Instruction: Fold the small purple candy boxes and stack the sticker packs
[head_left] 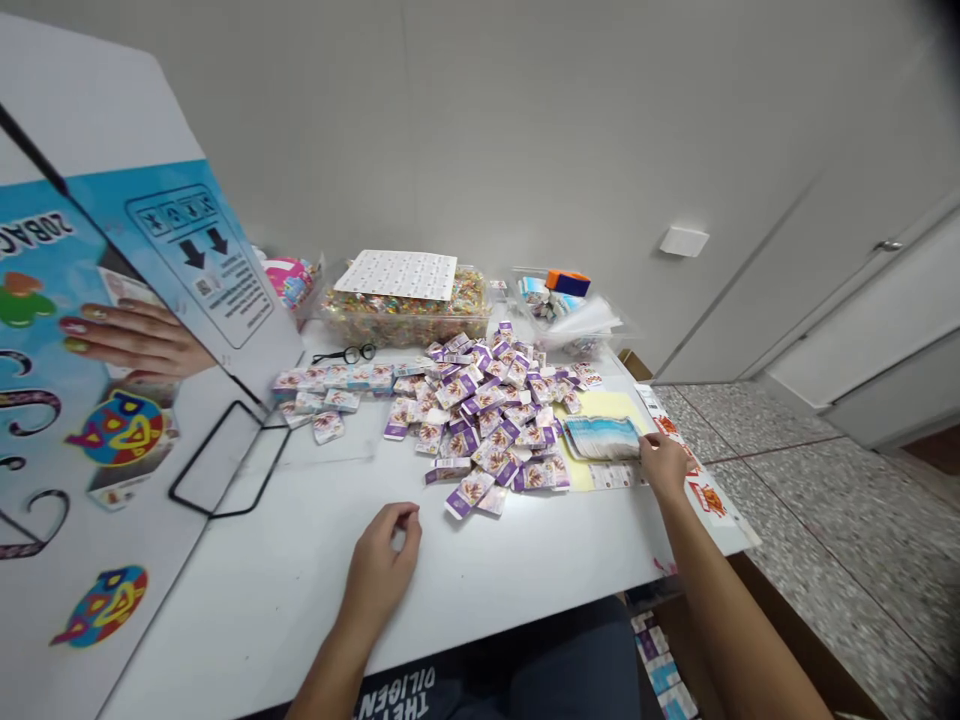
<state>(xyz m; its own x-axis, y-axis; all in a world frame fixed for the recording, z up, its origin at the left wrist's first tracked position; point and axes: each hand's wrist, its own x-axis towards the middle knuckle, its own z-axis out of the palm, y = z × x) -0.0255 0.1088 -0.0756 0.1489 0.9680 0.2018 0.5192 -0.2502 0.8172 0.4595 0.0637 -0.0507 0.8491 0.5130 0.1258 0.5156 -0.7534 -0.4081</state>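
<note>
My right hand (664, 464) is closed in a pinch at the right end of a row of thin blue-and-white packets (604, 438). The row lies fanned on a yellow sheet (613, 405). Low on the white table rests my left hand (384, 562), its fingers curled and the thumb bent toward the index finger, with nothing visible in it. Between and beyond both hands spreads a heap of small purple-and-white boxes (487, 410). To the left of the heap stand rows of small pale-blue boxes (337, 378).
A large printed display board (247, 250) with a black wire loop (225, 510) stands at left. Along the wall are a clear tub of colourful pieces (390, 325), black glasses (351, 354) and another clear container (585, 345). Below right, an open carton (667, 640) holds more boxes.
</note>
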